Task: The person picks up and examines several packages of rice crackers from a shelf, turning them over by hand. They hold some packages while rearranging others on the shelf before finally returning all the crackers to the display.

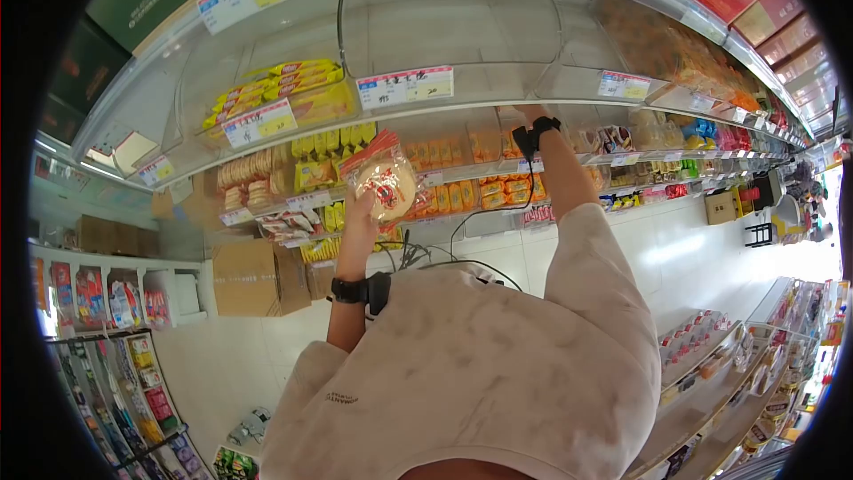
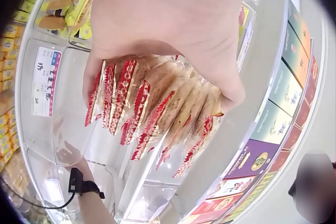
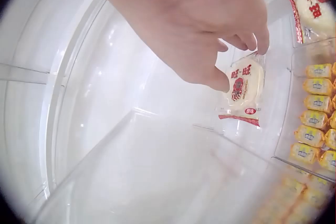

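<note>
Several clear, red-edged cracker packets [image 1: 387, 185] [image 2: 152, 106] stand side by side in my left hand [image 1: 362, 213] [image 2: 168, 19], its thumb and fingers gripping the row from both ends. My right hand [image 1: 533, 113] [image 2: 68, 153] [image 3: 199, 29] reaches into a clear shelf bin, fingers spread and slightly bent. In the right wrist view its thumb and fingertips are at the left and upper edges of one round white cracker packet [image 3: 245, 85]; whether they press on it cannot be told. The head view hides most of this hand behind the shelf edge.
Clear bin dividers and a price-tagged shelf edge [image 1: 404, 89] surround the right forearm. Yellow-wrapped snacks [image 3: 315, 103] fill the neighbouring bin. A black cable [image 1: 480, 212] hangs between the arms. A cardboard box [image 1: 249, 280] stands on the floor at left.
</note>
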Motion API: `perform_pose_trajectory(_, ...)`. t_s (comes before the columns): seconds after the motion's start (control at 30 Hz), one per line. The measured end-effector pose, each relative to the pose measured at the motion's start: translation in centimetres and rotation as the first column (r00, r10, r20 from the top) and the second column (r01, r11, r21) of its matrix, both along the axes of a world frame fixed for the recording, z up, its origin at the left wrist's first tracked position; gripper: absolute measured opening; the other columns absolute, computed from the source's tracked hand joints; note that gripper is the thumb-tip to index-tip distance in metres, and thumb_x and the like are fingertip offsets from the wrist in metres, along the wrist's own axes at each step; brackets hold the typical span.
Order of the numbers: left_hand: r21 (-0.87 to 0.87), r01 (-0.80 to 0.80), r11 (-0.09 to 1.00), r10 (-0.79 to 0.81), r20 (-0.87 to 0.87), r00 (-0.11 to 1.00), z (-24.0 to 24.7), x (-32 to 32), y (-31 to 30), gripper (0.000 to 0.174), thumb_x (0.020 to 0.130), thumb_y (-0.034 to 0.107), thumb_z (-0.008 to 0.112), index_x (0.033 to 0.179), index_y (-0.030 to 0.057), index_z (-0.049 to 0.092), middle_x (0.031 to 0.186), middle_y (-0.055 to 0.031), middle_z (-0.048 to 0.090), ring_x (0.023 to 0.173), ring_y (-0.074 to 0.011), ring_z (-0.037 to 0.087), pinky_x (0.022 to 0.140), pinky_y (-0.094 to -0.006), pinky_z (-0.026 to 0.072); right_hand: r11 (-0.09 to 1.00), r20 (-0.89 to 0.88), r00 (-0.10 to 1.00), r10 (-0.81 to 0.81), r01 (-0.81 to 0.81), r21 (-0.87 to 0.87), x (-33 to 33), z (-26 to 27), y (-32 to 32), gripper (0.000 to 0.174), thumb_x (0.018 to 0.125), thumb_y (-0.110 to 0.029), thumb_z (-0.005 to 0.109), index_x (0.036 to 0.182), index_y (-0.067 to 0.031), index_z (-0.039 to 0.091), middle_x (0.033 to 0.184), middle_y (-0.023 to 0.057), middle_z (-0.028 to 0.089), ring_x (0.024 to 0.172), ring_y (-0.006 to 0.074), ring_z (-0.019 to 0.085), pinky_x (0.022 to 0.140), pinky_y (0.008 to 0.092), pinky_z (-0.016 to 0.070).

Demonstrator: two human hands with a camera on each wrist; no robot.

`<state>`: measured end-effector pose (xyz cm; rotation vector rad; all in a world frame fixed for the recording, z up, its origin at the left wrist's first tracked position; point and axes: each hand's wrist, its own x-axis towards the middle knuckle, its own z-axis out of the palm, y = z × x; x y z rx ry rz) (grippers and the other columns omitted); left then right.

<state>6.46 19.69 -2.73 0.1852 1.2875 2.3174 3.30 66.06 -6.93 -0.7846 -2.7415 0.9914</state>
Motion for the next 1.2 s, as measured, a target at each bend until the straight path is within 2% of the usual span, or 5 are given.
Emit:
perform_pose_trajectory(0.13,0.083,0.069,0.994,-0.073,0.055,0.996,0.6,-0.1,-0.3,0.072,0.093,0.022,0.066,0.151,0.0039,0.028,0.142,-0.0142,0.050,0.130,-0.0276,0.054,0.108,-0.0440,0.0491,1.000,0.052,0.999,0.009,-0.010,0.017,-0.8,-0.6,0.0,0.029,0.095,-0.011,0.058,0.120,0.0015,0.060,0.106,0.0182,0.070,0.095,0.0240,0.068,0.081,0.0350,0.0531)
perform_pose_trajectory(0.63,-0.125,0.055,0.991,-0.055,-0.002,0.998,2.6,0.7,2.1,0.070,0.094,0.032,0.065,0.144,-0.0031,0.032,0.134,-0.0123,0.052,0.118,-0.0164,0.053,0.094,-0.0307,0.0450,0.926,-0.593,0.716,-0.369,0.227,-0.302,6.9,1.0,0.1,0.024,0.097,-0.011,0.058,0.116,0.0017,0.063,0.105,0.0178,0.071,0.094,0.0234,0.069,0.082,0.0343,0.0536)
perform_pose_trajectory(0.9,-0.216,0.176,0.960,-0.176,0.019,0.984,0.7,0.6,3.5,0.074,0.095,0.035,0.066,0.147,-0.0016,0.030,0.134,-0.0093,0.049,0.120,-0.0147,0.050,0.096,-0.0283,0.0425,0.909,-0.535,0.742,-0.404,0.390,-0.146,12.5,-2.0,7.5,0.034,0.099,-0.021,0.053,0.121,0.0023,0.060,0.089,0.0203,0.071,0.075,0.0323,0.069,0.073,0.0409,0.0531)
perform_pose_trajectory(1.07,-0.179,0.213,0.960,-0.209,0.042,0.977,1.1,1.1,4.0,0.071,0.095,0.034,0.064,0.148,0.0009,0.030,0.133,-0.0072,0.048,0.120,-0.0136,0.048,0.095,-0.0259,0.0411,0.702,-0.254,0.838,-0.482,0.196,-0.685,12.9,-0.5,7.6,0.051,0.102,-0.041,0.040,0.126,-0.0010,0.061,0.112,0.0268,0.064,0.108,0.0344,0.061,0.097,0.0415,0.0445)
perform_pose_trajectory(1.2,-0.168,0.239,0.956,-0.236,0.036,0.971,0.3,0.4,3.6,0.071,0.096,0.033,0.063,0.149,0.0016,0.030,0.131,-0.0067,0.050,0.118,-0.0134,0.049,0.094,-0.0263,0.0413,0.861,-0.354,0.802,-0.482,0.359,-0.359,10.5,0.5,6.2,0.052,0.097,-0.043,0.047,0.120,0.0001,0.065,0.124,0.0266,0.063,0.116,0.0460,0.057,0.100,0.0483,0.0432)
